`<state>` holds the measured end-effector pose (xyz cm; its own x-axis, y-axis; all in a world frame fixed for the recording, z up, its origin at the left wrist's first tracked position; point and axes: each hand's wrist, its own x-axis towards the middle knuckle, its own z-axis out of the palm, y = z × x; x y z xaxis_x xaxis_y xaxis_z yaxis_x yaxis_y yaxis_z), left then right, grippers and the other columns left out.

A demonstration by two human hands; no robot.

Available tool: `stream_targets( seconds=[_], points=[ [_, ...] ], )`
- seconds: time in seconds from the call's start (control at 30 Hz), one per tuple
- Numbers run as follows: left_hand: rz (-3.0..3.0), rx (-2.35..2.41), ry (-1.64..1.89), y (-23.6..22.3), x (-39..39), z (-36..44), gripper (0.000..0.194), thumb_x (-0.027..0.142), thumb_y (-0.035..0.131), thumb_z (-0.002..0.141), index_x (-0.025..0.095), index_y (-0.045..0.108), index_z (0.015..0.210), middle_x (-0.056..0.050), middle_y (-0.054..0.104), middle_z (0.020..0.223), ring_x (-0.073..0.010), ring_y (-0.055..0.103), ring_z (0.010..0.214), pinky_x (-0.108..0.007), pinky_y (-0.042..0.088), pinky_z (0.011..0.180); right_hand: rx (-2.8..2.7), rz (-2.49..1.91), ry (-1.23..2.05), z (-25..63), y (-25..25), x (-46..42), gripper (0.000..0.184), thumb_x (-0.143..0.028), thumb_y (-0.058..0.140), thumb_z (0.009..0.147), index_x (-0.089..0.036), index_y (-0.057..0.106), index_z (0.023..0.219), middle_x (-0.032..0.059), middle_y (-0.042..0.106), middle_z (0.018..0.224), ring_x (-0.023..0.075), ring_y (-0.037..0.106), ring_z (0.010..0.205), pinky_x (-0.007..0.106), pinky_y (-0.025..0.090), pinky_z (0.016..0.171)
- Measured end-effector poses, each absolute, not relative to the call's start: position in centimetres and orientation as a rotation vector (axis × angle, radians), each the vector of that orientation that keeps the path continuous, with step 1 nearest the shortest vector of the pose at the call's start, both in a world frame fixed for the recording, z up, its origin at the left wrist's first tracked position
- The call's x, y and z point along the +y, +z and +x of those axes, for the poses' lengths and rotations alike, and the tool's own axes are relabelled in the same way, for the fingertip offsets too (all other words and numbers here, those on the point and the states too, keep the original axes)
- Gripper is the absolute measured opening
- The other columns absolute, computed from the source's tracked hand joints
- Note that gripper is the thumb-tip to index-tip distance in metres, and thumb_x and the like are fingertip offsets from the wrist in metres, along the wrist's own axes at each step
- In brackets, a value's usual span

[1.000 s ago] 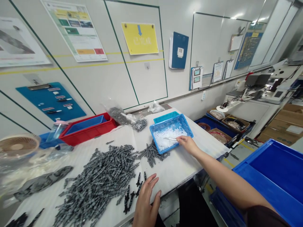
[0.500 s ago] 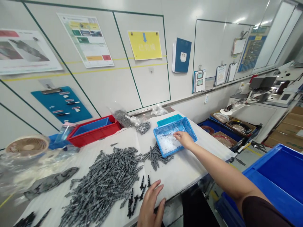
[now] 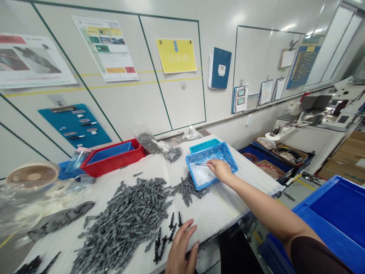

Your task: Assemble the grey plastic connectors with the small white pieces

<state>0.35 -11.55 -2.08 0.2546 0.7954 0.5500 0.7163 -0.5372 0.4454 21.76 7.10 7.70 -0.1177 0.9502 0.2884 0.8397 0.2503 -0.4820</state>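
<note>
The right hand point(image 3: 219, 170) pinched a thin metal pin point(image 3: 201, 164), its long axis pointing left, over white pellets point(image 3: 202, 175) in a blue tray point(image 3: 229, 156) on the table point(image 3: 219, 205); the left hand point(image 3: 181, 247) lay open near dark plastic parts point(image 3: 171, 221).

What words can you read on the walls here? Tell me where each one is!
"已完成" on the yellow sign, under a blue arrow.
The wall poster: too small to read.
The white label on the blue clipboard: too small to read.
</note>
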Motion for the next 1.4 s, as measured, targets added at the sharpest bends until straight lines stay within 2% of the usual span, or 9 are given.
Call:
stream_targets(
  seconds=[0.2,0.37,0.53,0.8,0.97,1.03,1.2,1.3,1.4],
  points=[
    [2.478,1.444,1.098,-1.7,-11.4,-0.1,0.033,0.018,0.050,0.085,0.019,0.054,0.118,-0.012,0.058,0.122,-0.0213,0.056,0.112,-0.032,0.052,0.088,-1.968,-1.603,0.231,20.4,6.8,8.4,0.020,-0.025,0.053,0.085,-0.022,0.069,0.097,0.0058,0.070,0.100,0.0238,0.062,0.094,0.030,0.046,0.076],
    [2.419,1.430,1.195,-1.9,-11.6,0.5,0.031,0.020,0.049,0.086,0.020,0.055,0.116,-0.011,0.059,0.120,-0.0216,0.057,0.111,-0.033,0.052,0.088,-1.913,-1.541,0.227,21.4,5.7,9.1,0.025,-0.020,0.044,0.089,-0.019,0.067,0.096,0.0006,0.071,0.076,0.0158,0.065,0.071,0.023,0.047,0.062],
    [2.393,1.439,1.204,-1.6,-11.8,0.9,0.030,0.021,0.046,0.087,0.020,0.056,0.116,-0.012,0.058,0.121,-0.0223,0.056,0.112,-0.035,0.052,0.089,-1.879,-1.430,0.031,23.8,4.8,7.4,0.024,-0.021,0.046,0.090,-0.019,0.065,0.103,0.0058,0.068,0.095,0.0199,0.059,0.091,0.029,0.043,0.079],
    [2.476,1.394,1.101,-0.5,-11.8,1.2,0.032,0.021,0.048,0.086,0.021,0.053,0.118,-0.011,0.059,0.121,-0.0214,0.058,0.110,-0.034,0.054,0.086,-1.901,-1.329,-0.072,25.3,3.8,5.9,0.022,-0.023,0.048,0.089,-0.020,0.068,0.098,0.0086,0.065,0.079,0.0223,0.054,0.086,0.033,0.037,0.081],
    [2.465,1.435,1.119,-0.2,-12.1,1.5,0.031,0.023,0.048,0.086,0.022,0.055,0.116,-0.010,0.061,0.117,-0.0208,0.059,0.107,-0.033,0.054,0.085,-1.779,-1.319,0.066,25.6,3.4,5.9,0.025,-0.026,0.045,0.089,-0.019,0.066,0.101,0.0096,0.066,0.089,0.0239,0.054,0.089,0.036,0.038,0.083],
    [2.467,1.470,1.133,0.0,-12.0,1.4,0.030,0.025,0.048,0.087,0.022,0.055,0.116,-0.009,0.063,0.115,-0.0203,0.060,0.105,-0.032,0.054,0.085,-1.724,-1.316,0.174,25.7,3.2,6.0,0.028,-0.029,0.042,0.089,-0.018,0.065,0.101,0.0088,0.066,0.091,0.0225,0.056,0.085,0.034,0.042,0.078],
    [2.486,1.523,1.177,1.3,-10.3,0.3,0.027,0.027,0.043,0.090,0.019,0.055,0.113,-0.008,0.068,0.101,-0.0183,0.065,0.092,-0.029,0.055,0.079,-1.679,-1.268,0.481,25.8,3.7,5.0,0.036,-0.037,0.038,0.087,-0.015,0.066,0.095,0.0035,0.063,0.070,0.0175,0.057,0.067,0.028,0.044,0.063],
    [2.542,1.615,1.184,3.1,-8.6,-0.2,0.028,0.027,0.039,0.093,0.018,0.053,0.114,-0.008,0.068,0.096,-0.0176,0.066,0.083,-0.029,0.054,0.074,-1.712,-1.217,0.657,25.8,4.5,3.0,0.038,-0.043,0.042,0.083,-0.015,0.067,0.090,0.0004,0.057,0.061,0.0146,0.052,0.059,0.026,0.042,0.057],
    [2.681,1.772,1.075,5.0,-7.3,-0.2,0.031,0.030,0.035,0.094,0.015,0.049,0.118,-0.009,0.068,0.092,-0.0196,0.064,0.079,-0.032,0.052,0.071,-1.769,-1.130,0.995,25.6,5.6,0.3,0.035,-0.044,0.050,0.079,-0.015,0.068,0.088,-0.0024,0.050,0.056,0.0117,0.045,0.054,0.024,0.038,0.054]
  ],
)
